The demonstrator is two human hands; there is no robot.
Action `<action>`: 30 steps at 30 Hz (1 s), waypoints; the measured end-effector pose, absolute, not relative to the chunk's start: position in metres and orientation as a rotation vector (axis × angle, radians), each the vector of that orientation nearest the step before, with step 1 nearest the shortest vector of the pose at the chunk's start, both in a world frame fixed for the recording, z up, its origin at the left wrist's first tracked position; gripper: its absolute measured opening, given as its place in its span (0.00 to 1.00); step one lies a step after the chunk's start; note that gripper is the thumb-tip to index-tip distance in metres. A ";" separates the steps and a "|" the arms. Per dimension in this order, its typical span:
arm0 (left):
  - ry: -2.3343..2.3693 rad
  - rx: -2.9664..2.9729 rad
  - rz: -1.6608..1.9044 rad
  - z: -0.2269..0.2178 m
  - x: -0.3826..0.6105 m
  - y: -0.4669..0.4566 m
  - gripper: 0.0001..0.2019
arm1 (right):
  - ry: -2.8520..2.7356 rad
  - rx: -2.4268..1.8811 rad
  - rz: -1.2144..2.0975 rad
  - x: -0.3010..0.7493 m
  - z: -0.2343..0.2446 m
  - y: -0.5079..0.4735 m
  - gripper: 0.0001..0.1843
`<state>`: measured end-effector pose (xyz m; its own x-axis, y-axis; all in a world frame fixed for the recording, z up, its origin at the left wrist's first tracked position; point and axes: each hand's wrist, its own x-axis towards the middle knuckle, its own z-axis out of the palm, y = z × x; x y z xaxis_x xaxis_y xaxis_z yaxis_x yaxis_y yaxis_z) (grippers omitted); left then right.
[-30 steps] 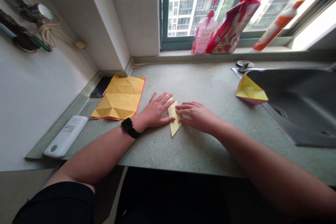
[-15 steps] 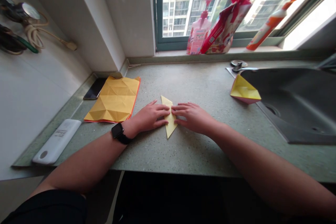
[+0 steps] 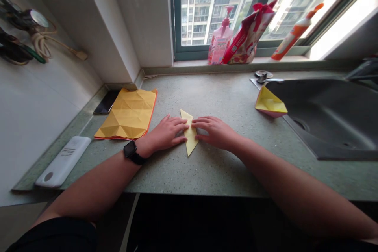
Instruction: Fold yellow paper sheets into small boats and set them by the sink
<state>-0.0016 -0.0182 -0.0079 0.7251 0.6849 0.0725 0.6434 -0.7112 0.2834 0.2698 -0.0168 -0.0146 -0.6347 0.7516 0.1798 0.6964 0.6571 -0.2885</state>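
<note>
A folded piece of pale yellow paper (image 3: 191, 141), a slim slanted shape with pointed ends, lies flat on the counter in front of me. From the left, my left hand (image 3: 169, 132) rests its stretched fingertips on the paper's left edge; a black watch (image 3: 130, 149) is on that wrist. My right hand (image 3: 215, 130) touches the right edge with its fingers extended and slightly apart. Neither hand grips the paper. Farther left lies a stack of creased yellow-orange paper sheets (image 3: 130, 112). A folded yellow paper piece (image 3: 270, 102) with raised sides sits beside the sink.
The dark sink (image 3: 330, 126) fills the counter's right side. At left lie a white power-bank-like block (image 3: 63, 161) and a dark phone (image 3: 106, 102). A pink pump bottle (image 3: 220, 41), a red bag (image 3: 249, 35) and an orange-white bottle (image 3: 292, 35) stand on the windowsill.
The camera view has shifted slightly. Both hands stay at the folded paper's edges in nearly the same pose, and the paper keeps its shape.
</note>
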 end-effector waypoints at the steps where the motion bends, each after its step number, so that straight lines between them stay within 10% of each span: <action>1: 1.060 2.681 0.258 -0.007 -0.002 -0.018 0.21 | -2.596 -1.162 0.281 0.270 -0.014 -0.017 0.20; 19: 1.072 2.655 0.491 -0.002 -0.013 -0.012 0.14 | -2.561 -1.195 0.329 0.272 -0.018 -0.016 0.25; 30: 0.865 2.630 0.601 0.001 -0.011 -0.019 0.31 | -2.321 -1.172 0.636 0.267 -0.014 -0.020 0.40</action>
